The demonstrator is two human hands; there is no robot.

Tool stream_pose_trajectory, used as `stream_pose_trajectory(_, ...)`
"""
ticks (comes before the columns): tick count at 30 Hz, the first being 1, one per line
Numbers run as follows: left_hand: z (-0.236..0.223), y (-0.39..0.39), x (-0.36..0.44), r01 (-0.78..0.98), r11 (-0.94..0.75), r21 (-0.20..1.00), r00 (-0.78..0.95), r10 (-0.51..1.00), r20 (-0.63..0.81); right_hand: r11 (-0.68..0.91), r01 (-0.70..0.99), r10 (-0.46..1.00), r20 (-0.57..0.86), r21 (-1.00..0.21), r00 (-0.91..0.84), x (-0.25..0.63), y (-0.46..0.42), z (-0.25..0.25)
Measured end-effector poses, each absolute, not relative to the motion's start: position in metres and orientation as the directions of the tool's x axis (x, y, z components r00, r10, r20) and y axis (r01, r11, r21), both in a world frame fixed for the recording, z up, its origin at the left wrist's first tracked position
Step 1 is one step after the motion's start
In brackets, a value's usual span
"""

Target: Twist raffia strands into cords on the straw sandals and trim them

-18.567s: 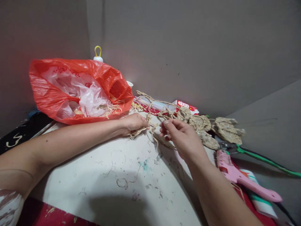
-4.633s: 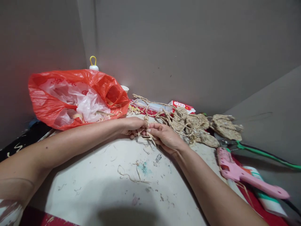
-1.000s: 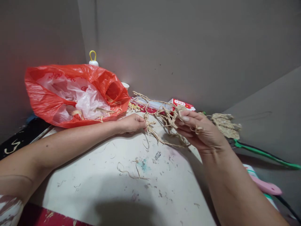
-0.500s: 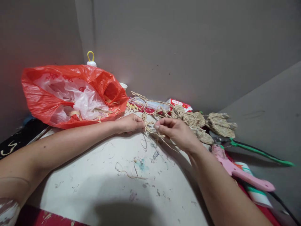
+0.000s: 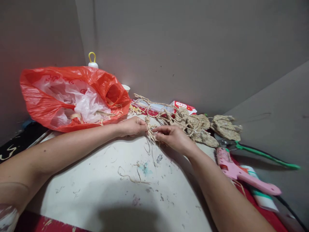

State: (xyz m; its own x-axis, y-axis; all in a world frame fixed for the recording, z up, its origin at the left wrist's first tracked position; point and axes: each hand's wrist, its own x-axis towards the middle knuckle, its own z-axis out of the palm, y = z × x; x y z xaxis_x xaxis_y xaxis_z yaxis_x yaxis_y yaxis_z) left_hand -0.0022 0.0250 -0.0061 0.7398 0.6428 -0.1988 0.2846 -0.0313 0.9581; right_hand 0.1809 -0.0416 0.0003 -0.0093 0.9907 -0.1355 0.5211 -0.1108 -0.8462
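Observation:
Both hands meet at the far edge of a stained white tabletop (image 5: 116,190). My left hand (image 5: 132,126) rests there with fingers curled, pinching thin tan straw strands (image 5: 151,135). My right hand (image 5: 172,138) pinches the same strands from the other side, fingertips almost touching the left. The strands run back into a tangle of braided straw cord (image 5: 154,108). Several small woven straw pieces (image 5: 205,127) lie just right of my right hand.
A red plastic bag (image 5: 72,95) with white plastic and straw inside lies at the back left. A pink glue gun (image 5: 238,172) and green-handled scissors (image 5: 260,154) lie at the right. A red-and-white box (image 5: 184,107) sits by the grey wall. Loose straw scraps (image 5: 131,175) dot the tabletop.
My right hand, raised a second ago with cord looped over its fingers, has dropped to the tabletop and closed in on my left. The left hand stays put.

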Motion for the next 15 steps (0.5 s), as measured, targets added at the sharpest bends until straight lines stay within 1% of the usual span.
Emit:
stream_pose_trajectory(5,-0.0059,0.0251,-0.0026,0.282,-0.047,0.958,0.753,0.631,-0.190,-0.005,0.608,0.986,-0.106,-0.794,-0.131,0.1810,-0.0417,-0.0018)
stream_pose_trajectory(10,-0.0045,0.0252,-0.0016,0.290,-0.039,0.956,0.751,0.629,-0.202,0.079,0.673,0.985,-0.047,-0.735,-0.166,0.1840,-0.0418,-0.0006)
stream_pose_trajectory(12,-0.0046,0.0257,-0.0015,0.287,-0.038,0.957,0.755,0.624,-0.202,0.142,0.716,0.980,-0.004,-0.684,-0.198,0.1845,-0.0415,-0.0004)
stream_pose_trajectory(15,-0.0053,0.0262,-0.0018,0.287,-0.045,0.957,0.763,0.615,-0.200,0.226,0.800,0.970,0.053,-0.556,-0.237,0.1838,-0.0404,-0.0018)
